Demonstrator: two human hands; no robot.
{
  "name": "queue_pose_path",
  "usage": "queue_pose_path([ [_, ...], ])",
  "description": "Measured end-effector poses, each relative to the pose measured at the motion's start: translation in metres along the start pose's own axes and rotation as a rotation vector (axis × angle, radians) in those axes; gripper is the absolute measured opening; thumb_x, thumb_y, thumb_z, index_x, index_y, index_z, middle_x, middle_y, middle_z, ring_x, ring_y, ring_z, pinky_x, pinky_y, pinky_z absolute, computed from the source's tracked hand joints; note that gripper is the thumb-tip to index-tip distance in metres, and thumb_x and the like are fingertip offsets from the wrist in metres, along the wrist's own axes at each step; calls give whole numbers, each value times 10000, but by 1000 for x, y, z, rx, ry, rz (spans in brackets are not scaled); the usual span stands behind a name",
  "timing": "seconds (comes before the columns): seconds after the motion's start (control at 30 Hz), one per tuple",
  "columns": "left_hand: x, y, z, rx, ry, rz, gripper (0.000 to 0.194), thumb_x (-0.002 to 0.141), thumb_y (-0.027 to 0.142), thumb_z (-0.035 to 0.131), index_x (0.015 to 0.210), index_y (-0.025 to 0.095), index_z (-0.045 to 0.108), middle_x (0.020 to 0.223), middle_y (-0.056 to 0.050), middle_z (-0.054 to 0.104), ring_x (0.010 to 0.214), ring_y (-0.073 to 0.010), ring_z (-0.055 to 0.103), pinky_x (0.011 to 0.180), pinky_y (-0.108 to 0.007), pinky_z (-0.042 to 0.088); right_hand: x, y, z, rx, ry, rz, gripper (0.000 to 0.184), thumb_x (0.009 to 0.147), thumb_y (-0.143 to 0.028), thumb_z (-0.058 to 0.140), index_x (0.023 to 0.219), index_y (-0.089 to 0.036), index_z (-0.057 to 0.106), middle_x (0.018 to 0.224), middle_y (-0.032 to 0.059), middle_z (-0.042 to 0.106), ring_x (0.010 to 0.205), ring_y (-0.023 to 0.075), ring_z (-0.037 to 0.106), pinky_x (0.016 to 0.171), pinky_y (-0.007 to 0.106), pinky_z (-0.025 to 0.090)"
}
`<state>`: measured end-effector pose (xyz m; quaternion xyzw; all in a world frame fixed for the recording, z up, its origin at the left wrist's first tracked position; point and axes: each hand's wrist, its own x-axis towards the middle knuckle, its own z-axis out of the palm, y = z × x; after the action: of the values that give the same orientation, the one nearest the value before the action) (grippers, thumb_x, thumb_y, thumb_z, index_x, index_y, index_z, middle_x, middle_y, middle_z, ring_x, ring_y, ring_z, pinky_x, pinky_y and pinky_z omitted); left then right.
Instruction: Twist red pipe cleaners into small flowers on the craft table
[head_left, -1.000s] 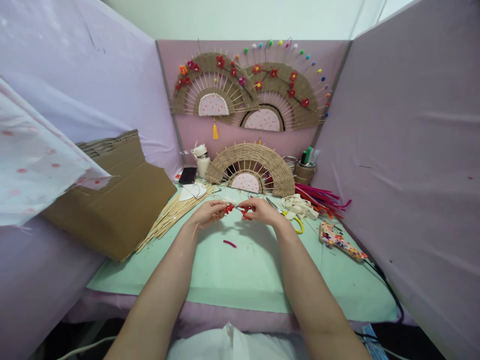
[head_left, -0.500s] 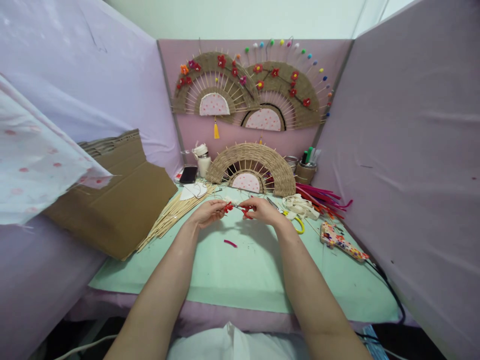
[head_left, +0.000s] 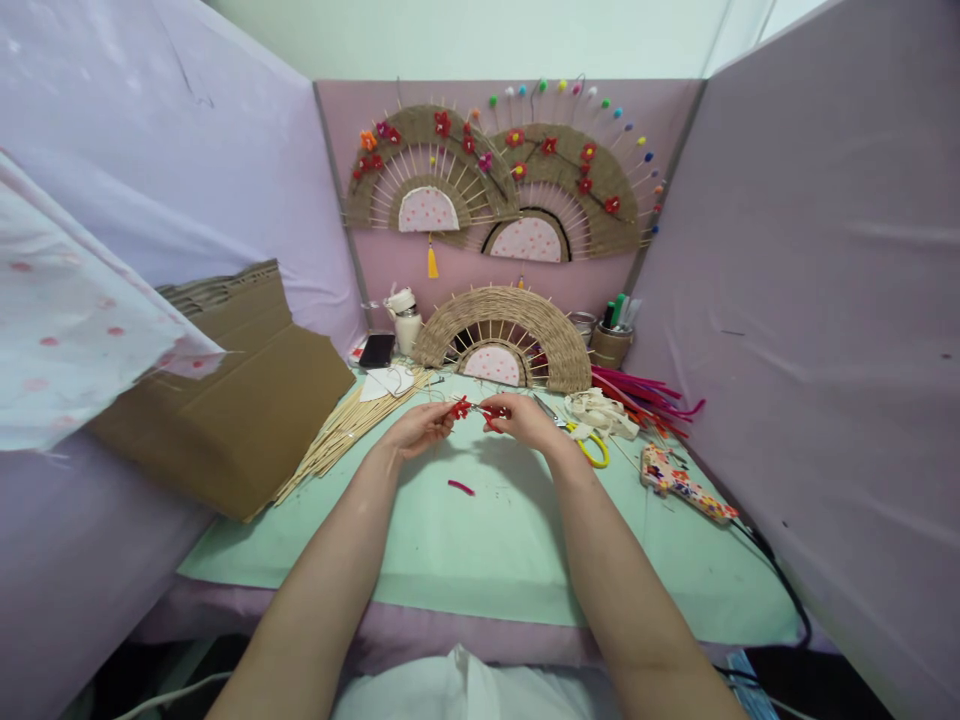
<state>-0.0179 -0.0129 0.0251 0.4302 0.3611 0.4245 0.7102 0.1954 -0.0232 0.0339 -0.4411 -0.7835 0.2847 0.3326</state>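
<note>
Above the middle of the mint-green table, my left hand (head_left: 424, 428) pinches a small red pipe-cleaner flower (head_left: 460, 408) between thumb and fingers. My right hand (head_left: 521, 420) is closed on the red handles of small scissors (head_left: 495, 416). Their short metal blades point left and reach the flower's edge; whether they are cutting cannot be made out. On the cloth below the hands lies a short crimson piece of pipe cleaner (head_left: 461, 487). Just behind the hands stands a half-round woven twine fan (head_left: 499, 310) with thin sticks and a dotted pink centre.
Thin wooden sticks (head_left: 337, 430) and a cardboard sheet (head_left: 255, 400) lie left. Yellow-handled scissors (head_left: 596, 447), cream cloth strips (head_left: 602, 412), pink and red pipe cleaners (head_left: 645, 390) and a patterned glue gun (head_left: 682, 485) with a black cord lie right. Flowered fans (head_left: 577, 140) hang behind.
The red flower in my left hand has turned and lifted slightly, now showing more of its petals. My right hand and the scissors have shifted only a little.
</note>
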Motion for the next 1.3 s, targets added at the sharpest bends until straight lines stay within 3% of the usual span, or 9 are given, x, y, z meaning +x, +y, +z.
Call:
queue_pose_path([
  [0.3, 5, -4, 1, -33, 63, 132, 200, 601, 238, 772, 725, 106, 688, 640, -24, 578, 556, -54, 439, 507, -185, 334, 1, 0, 1, -61, -2, -35, 336, 683, -50, 547, 969, -183, 664, 802, 2, 696, 714, 118, 630, 684, 203, 418],
  [0.67, 2, -2, 1, 125, 86, 93, 182, 593, 242, 749, 687, 109, 666, 643, -16, 588, 579, -68, 476, 554, -198, 347, 1, 3, 1, 32, -39, 34, 334, 689, -95, 551, 999, -161, 654, 743, 6, 678, 647, 106, 584, 639, 202, 414],
  [0.83, 2, 1, 2, 71, 101, 98, 165, 588, 222, 731, 651, 104, 634, 593, 7, 535, 538, -53, 425, 525, -194, 316, 2, 5, 4, -14, -37, -29, 354, 647, -213, 662, 998, -169, 661, 835, 28, 658, 671, 114, 541, 639, 227, 413],
  [1.07, -1, -1, 7, 141, 58, 54, 155, 552, 192, 710, 662, 114, 633, 588, 12, 555, 526, -59, 426, 516, -201, 309, -1, -2, 5, 22, -133, -58, 312, 667, -278, 651, 960, -170, 660, 742, -12, 584, 600, 88, 449, 580, 218, 364],
  [1.3, -1, 0, 2, 91, -3, 57, 174, 550, 179, 721, 676, 116, 618, 619, -5, 595, 592, -78, 504, 594, -210, 363, -2, -8, 4, 212, -307, -39, 368, 702, -351, 637, 1012, -154, 613, 614, -48, 509, 547, 84, 424, 524, 208, 329],
])
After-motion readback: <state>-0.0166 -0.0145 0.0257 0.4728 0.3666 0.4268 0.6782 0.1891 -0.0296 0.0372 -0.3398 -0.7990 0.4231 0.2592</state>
